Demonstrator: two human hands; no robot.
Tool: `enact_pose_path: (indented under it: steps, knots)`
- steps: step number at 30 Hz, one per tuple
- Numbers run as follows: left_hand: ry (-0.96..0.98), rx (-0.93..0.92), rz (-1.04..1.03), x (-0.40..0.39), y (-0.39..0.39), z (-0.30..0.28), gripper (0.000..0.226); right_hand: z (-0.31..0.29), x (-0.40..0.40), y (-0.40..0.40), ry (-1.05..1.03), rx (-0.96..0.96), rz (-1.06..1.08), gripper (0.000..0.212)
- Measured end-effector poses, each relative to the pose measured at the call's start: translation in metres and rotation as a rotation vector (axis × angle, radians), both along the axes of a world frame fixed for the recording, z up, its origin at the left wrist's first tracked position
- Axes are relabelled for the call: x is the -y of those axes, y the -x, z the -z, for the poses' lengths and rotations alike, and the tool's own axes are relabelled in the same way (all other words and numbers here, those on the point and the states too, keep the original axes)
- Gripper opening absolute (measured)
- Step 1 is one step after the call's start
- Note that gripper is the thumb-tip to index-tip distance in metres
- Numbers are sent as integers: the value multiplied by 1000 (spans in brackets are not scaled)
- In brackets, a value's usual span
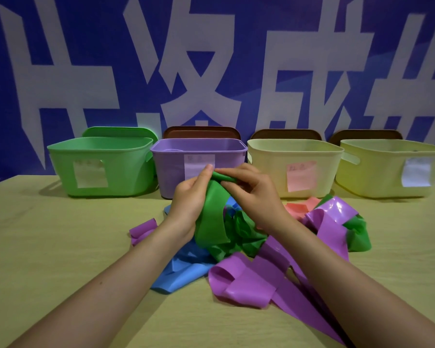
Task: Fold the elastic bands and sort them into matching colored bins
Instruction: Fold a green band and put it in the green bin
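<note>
- green band (212,217) held up over the pile, in front of the purple bin (199,156); top end bunched between both hands, rest hangs down as a wide strip
- left hand (191,199) fingers curled round the band's upper part, thumb tip at the top edge
- right hand (249,189) pinches the band's top end, fingers bent, touching left thumb
- pile of loose bands on worktop (48,247) under the hands: more green (239,237), blue (183,270), purple (246,282), pink (299,207)
- small purple piece (142,231) left of left wrist; another purple loop (329,222) and green bit (357,234) at pile's right side
- four bins in a row at worktop's back: green bin (101,167), purple, two pale yellow bins (294,167) (387,172); each with a paper label on the front, writing too blurred to read
- lids stand behind the bins
- blue banner (86,46) with big white characters behind
</note>
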State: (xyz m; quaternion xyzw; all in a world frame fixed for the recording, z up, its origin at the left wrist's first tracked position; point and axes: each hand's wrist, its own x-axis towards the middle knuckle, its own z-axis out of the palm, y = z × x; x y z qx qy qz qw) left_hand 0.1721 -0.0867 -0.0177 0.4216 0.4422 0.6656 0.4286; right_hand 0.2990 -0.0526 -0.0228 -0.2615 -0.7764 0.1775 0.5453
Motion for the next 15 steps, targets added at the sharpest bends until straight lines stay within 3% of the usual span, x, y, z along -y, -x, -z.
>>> enact_pose_path:
  steps: [3,9,15]
  knots:
    - [-31,2,-8,-2,2,0,26,-2,4,1,137,-55,-82,29]
    - [-91,-78,-28,-4,5,2,26,-3,4,7,627,-326,-266,26]
    - [-120,-135,-5,-5,7,4,26,-6,2,5,739,-413,-322,8]
